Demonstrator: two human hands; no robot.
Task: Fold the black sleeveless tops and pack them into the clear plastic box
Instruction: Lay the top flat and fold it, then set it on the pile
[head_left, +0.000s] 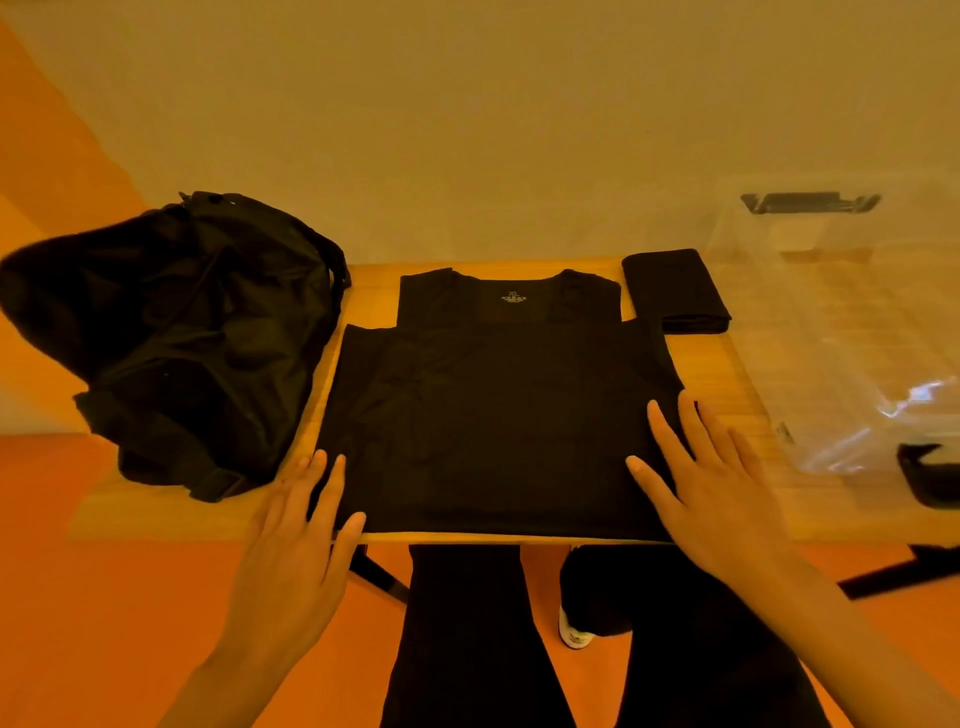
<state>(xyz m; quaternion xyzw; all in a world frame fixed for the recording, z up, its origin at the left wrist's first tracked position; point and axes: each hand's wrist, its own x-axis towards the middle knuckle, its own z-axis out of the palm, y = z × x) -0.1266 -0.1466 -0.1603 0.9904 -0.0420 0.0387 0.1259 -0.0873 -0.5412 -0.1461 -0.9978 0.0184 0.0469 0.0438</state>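
One black sleeveless top (488, 415) is spread flat on the smooth wooden table (156, 514), matte and boxy, with its square neckline at the far edge. Both hands are flat with straight fingers and grip nothing: the left hand (296, 535) is at the near left corner of the hem, the right hand (717, 488) lies on the right side. A folded top (675, 291), a neat rectangle, sits just beside the clear plastic box (857, 312), and a crumpled, slightly shiny black bag (192, 332) slumps on the left.

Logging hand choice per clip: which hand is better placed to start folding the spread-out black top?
Probably right. The right hand lies flat, fingers well onto the black top by its right edge; the left hand only touches the left hem corner, mostly off the fabric.
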